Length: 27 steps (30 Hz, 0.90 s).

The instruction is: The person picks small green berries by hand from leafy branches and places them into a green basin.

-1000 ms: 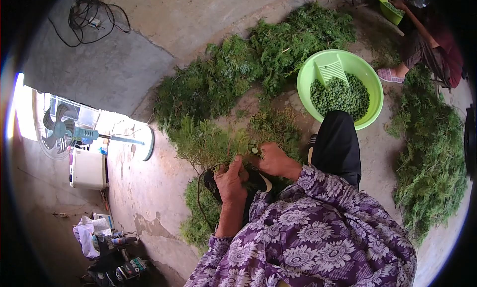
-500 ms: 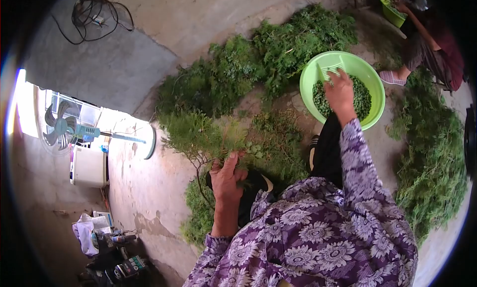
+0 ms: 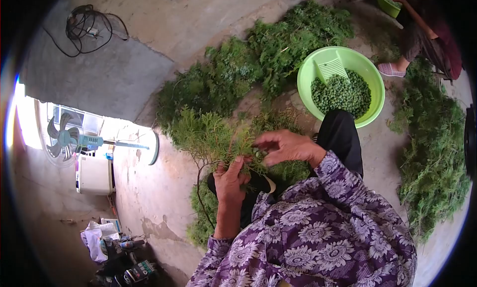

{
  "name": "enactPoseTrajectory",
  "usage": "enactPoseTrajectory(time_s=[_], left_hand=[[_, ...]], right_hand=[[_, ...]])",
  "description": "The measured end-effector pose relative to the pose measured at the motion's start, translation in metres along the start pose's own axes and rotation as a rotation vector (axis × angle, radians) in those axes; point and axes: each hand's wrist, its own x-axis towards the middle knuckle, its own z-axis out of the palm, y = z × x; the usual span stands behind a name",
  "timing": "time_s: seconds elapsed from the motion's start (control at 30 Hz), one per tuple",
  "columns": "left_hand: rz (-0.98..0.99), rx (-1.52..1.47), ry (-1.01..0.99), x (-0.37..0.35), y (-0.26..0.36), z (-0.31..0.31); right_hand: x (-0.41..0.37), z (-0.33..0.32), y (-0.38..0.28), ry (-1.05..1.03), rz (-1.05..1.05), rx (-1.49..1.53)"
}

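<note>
My left hand (image 3: 230,181) is closed around a leafy evergreen branch (image 3: 206,135) with flat, feathery sprays, and its bare brown stem hangs down past the wrist. Just right of those sprays is my right hand (image 3: 290,147), fingers curved and parted from the thumb, its fingertips at the edge of the foliage. Whether they touch a sprig there is hard to make out. Beyond my right knee stands a light green basin (image 3: 306,95) with a ribbed washboard panel, holding a heap of small round green cones (image 3: 343,93).
Cut evergreen branches (image 3: 278,43) lie in a long pile ahead, with another pile (image 3: 432,158) at the right. A co-worker's arm (image 3: 420,18) reaches to a second green basin (image 3: 387,4). At left are a standing fan (image 3: 64,138) and a coiled black cable (image 3: 89,28).
My right hand has moved from over the cones in the basin back to the branch. My left hand keeps its hold in about the same spot.
</note>
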Motion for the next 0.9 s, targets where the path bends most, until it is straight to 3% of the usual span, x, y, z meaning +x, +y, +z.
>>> enactPoseTrajectory(time_s=[0.17,0.53,0.67,0.83,0.87,0.9], left_hand=[[-0.015,0.024,0.026,-0.003,-0.002,-0.004],[-0.022,-0.001,-0.008,-0.003,-0.003,-0.006],[0.027,0.043,0.059,-0.008,-0.006,0.002],[0.060,0.034,0.005,-0.011,-0.012,-0.003],[0.059,0.005,-0.010,-0.013,-0.012,-0.004],[0.056,0.008,-0.012,-0.018,-0.008,-0.002]], right_hand=[[0.012,0.014,-0.002,-0.061,-0.038,-0.212],[0.008,0.027,-0.004,0.019,0.124,0.186],[0.012,0.030,0.016,0.054,0.089,0.268],[0.010,0.041,0.004,0.257,0.230,0.383],[0.012,0.031,0.024,0.261,0.229,0.384],[0.015,0.013,0.063,0.274,0.191,0.601]])
